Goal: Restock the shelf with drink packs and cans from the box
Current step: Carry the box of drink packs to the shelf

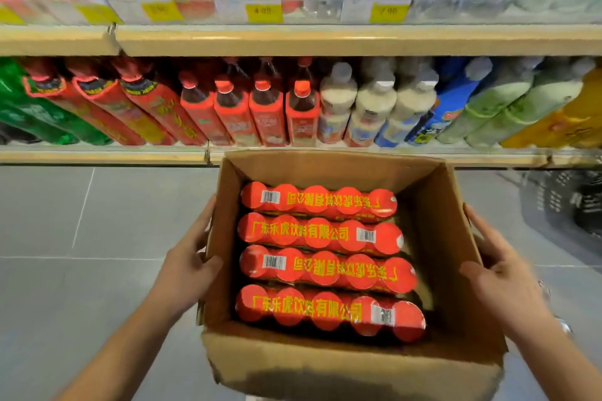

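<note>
Both hands grip the cardboard box [436, 238] from its two sides. On the left, the left hand [189, 265] lies flat against the left wall of the box, its fingers spread along the cardboard and its thumb bent over the wall near the top edge, so this grip is closed on the box. On the right, the right hand [501, 273] presses against the outside of the right wall, with the thumb pointing toward the box; the fingers go behind the cardboard and I cannot see their ends. Both forearms come in from the near corners of the view.

The box is open at the top and is held above the grey tiled floor [81, 270], just in front of the lower shelf [104, 156]. Inside it lie four red drink packs [322, 234], side by side from far to near. Each pack is wrapped in shiny plastic, shows a row of round red tops, and carries yellow characters and a white barcode label. The packs fill the left and middle part of the box, and a narrow dark gap is between them and the right wall.

Farther away, the lower shelf carries bottles [267, 107] with red labels in the middle, green ones on the left and white, blue and pale green ones on the right. Above it, the upper shelf [325, 39] has yellow price tags [264, 11]. On the floor at the far right stands a dark basket [566, 202].
</note>
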Demonstrator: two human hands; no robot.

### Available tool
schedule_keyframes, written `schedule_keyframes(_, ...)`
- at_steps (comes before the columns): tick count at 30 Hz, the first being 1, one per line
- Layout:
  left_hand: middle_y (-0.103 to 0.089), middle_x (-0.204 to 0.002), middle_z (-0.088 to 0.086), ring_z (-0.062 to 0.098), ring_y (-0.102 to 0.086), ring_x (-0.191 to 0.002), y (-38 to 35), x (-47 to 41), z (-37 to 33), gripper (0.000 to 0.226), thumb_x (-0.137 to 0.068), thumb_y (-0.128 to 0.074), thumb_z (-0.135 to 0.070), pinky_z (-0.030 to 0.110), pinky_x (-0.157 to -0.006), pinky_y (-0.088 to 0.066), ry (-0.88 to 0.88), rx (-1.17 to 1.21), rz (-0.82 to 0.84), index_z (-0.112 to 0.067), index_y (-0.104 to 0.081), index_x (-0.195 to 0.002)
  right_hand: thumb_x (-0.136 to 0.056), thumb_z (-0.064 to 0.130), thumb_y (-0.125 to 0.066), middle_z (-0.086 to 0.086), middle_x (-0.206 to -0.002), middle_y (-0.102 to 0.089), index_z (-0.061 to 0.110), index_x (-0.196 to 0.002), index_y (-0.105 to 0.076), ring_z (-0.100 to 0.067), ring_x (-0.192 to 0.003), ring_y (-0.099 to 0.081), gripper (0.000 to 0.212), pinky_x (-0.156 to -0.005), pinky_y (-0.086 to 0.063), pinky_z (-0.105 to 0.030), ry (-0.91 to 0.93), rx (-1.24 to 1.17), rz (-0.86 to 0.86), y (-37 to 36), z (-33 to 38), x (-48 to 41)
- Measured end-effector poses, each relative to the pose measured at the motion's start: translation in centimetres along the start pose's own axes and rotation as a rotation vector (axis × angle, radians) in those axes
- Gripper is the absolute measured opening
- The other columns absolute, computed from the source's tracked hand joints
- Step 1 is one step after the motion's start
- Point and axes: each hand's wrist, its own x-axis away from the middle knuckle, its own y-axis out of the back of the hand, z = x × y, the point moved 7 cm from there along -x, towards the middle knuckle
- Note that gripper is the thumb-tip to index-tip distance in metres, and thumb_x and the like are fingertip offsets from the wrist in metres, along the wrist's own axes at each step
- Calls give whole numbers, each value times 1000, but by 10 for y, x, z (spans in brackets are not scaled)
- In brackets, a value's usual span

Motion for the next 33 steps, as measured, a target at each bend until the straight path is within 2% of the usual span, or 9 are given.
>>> schedule_keyframes(4,-70,-122,-19,14,-75,-95,-36,-45,53,98,-93,-57,11,40,-71,-64,12,10,-4,-70,-33,-143,-92,-12,-57,27,-116,-66,64,-141,-44,0,-79,-71,92,-60,-51,-18,0,-40,8,-30,-47,-50)
schedule_keyframes(11,-63,-135,-15,18,-65,-118,-85,-109,110,95,-94,-61,5,43,-83,-63,-25,-10,-17,-74,-31,-140,-91,-17,-55,33,-104,-65,71,-125,-47,7,-65,-69,95,-50,-47,-7,23,-86,-28,-75,-116,-121)
schedule_keyframes(14,-66,-132,-12,18,-65,-119,-97,-127,129,97,-93,-60,7,46,-86,-61,-43,7,-35,-73,-33,-140,-90,-10,-59,14,-120,-71,73,-134,-45,-3,-65,-66,95,-58,-51,-21,55,-98,-42,-90,-136,-143)
schedule_keyframes(17,-65,-131,-16,20,-63,-121,-101,-138,137,96,-93,-62,5,44,-82,-63,-62,0,-64,-74,-32,-139,-90,-7,-60,24,-120,-70,78,-132,-42,-1,-66,-70,96,-60,-54,-29,80,-129,-48,-97,-148,-161)
schedule_keyframes(21,-63,-131,-18,23,-63,-122,-99,-156,140,95,-92,-65,0,45,-77,-64,-80,-40,-98,-76,-30,-138,-90,-11,-56,34,-114,-70,76,-134,-43,-11,-79,-78,98,-62,-62,-31,135,-161,-16,-109,-148,-183)
schedule_keyframes(24,-60,-130,-23,22,-60,-125,-99,-163,139,97,-91,-66,0,46,-78,-64,-93,-73,-119,-75,-29,-139,-89,-10,-58,24,-124,-70,72,-137,-44,-12,-90,-78,96,-64,-62,-30,166,-185,-24,-113,-143,-191)
schedule_keyframes(27,-59,-127,-24,20,-56,-129,-100,-165,141,97,-90,-68,-4,47,-80,-63,-80,-99,-141,-77,-27,-138,-88,-9,-61,22,-128,-69,68,-139,-45,-8,-107,-73,94,-80,-63,-34,203,-204,-46,-116,-142,-194)
schedule_keyframes(29,-60,-129,-17,20,-58,-127,-99,-164,143,97,-88,-69,-4,49,-79,-63,-74,-91,-155,-77,-28,-138,-87,-8,-64,30,-126,-67,65,-139,-48,2,-114,-67,91,-87,-61,-28,221,-225,-58,-117,-142,-193)
schedule_keyframes(33,-59,-131,-13,18,-56,-126,-101,-162,146,96,-89,-69,-5,48,-71,-64,-51,-67,-151,-78,-28,-137,-88,-4,-67,44,-120,-61,63,-138,-49,17,-112,-59,86,-78,-55,-9,235,-259,-52,-119,-138,-189)
